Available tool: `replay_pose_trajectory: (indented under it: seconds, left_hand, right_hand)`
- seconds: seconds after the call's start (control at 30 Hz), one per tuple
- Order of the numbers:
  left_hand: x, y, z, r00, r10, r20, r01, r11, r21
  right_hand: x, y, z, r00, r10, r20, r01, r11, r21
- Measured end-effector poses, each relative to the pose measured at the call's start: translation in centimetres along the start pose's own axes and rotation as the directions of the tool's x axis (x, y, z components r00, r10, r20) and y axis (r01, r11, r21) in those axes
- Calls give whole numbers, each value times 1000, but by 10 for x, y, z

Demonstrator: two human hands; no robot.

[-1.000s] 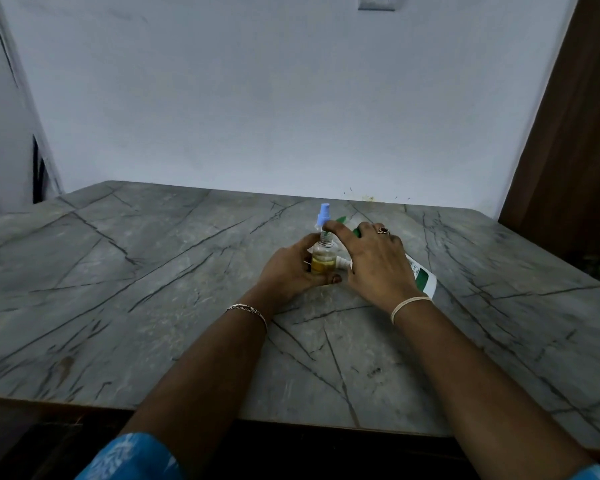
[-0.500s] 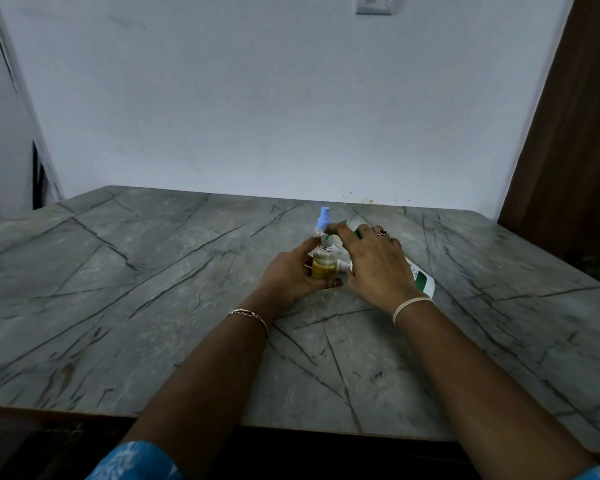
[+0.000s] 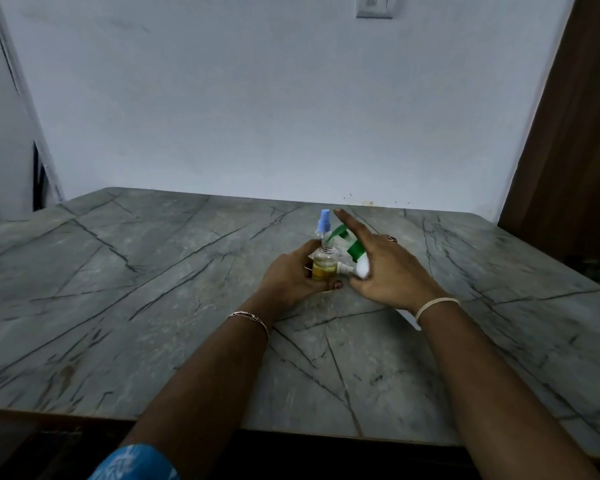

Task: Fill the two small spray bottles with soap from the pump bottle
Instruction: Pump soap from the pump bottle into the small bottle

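Well mid-table (image 3: 153,306): spray bottle (image 3: 324,264), pump bottle (image 3: 361,267).

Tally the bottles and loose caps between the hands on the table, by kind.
Small spray bottles: 2 (open spray bottle, blue-capped spray bottle)
Pump bottle: 1
Loose white spray head: 1
Total: 4
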State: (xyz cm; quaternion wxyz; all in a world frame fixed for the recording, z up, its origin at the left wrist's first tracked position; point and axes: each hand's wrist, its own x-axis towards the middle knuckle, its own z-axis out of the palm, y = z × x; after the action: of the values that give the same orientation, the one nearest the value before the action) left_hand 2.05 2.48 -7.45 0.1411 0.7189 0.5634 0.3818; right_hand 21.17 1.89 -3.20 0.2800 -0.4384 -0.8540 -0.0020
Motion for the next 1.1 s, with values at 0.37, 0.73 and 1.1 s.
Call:
replay_pose_trajectory:
  seconds: [0.37, 0.73, 1.1]
  left_hand:
    - [0, 1, 1, 1000, 7, 9, -7, 1000, -26]
    - [3, -5, 3, 1000, 14, -7, -15, 998, -54]
    - [3, -6, 3, 1000, 19, 15, -17, 997, -70]
  right_hand:
    - [4, -9, 7, 997, 22, -72, -29, 995, -96]
    - [6, -4, 13, 995, -18, -99, -4, 977, -214]
    - [9, -8, 13, 995, 1, -103, -14, 992, -126]
